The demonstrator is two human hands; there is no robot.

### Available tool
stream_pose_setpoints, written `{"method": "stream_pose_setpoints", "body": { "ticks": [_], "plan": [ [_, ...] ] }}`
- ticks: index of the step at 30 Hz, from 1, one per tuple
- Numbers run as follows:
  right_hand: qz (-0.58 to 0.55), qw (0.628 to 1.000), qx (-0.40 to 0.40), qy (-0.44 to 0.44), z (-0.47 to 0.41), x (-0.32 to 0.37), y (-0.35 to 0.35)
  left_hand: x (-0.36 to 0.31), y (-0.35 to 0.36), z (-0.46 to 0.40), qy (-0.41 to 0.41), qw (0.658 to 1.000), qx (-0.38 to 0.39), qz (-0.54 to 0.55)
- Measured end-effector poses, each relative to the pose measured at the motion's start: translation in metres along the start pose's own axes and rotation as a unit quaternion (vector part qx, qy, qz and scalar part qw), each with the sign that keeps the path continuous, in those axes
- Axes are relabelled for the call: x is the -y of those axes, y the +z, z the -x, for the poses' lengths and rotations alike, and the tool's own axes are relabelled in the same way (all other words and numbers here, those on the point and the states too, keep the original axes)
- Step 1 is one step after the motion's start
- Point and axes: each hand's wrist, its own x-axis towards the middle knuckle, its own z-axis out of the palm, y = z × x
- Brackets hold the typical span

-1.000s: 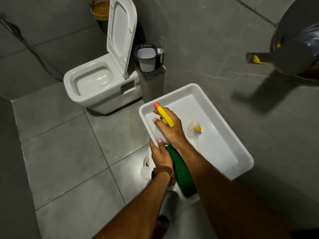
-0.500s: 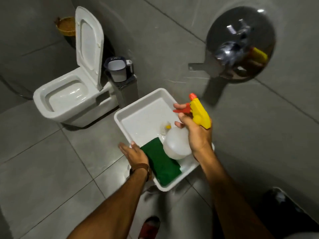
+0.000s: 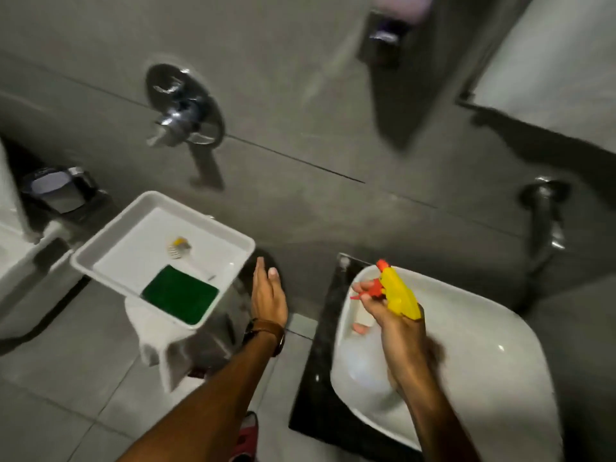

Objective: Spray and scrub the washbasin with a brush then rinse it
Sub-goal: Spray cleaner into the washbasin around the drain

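Spray bottle (image 3: 396, 296) now lifted out of the white tray (image 3: 110, 243) and carried over the washbasin (image 3: 483, 341); a second ago still down in the tray. Means fetching done, spraying about to start. Right hand (image 3: 396, 331) closed round the bottle neck, fingers on the red trigger, nozzle aimed toward the wall end of the bowl. Bottle body blurred against the white bowl, probably hanging just above it, not touching. Left hand (image 3: 268, 295) open, flat, empty, between tray and basin, off the tray rim it was touching earlier. Brush (image 3: 181, 250) and green scrub pad (image 3: 180, 295) stay in the tray, well apart from both hands. Tap (image 3: 546, 221) untouched.
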Motion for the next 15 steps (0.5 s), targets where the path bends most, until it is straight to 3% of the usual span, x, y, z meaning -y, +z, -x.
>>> {"method": "stream_pose_setpoints", "body": {
  "ticks": [8, 15],
  "plan": [
    [0.127, 0.980, -0.081, 0.133, 0.088, -0.041, -0.195, -0.012, 0.070, 0.124, -0.007, 0.985, 0.146, -0.090],
    [0.151, 0.964, -0.108, 0.192, 0.096, -0.074, -0.247, -0.005, 0.081, 0.150, 0.017, 0.983, 0.122, -0.135]
  ]
}}
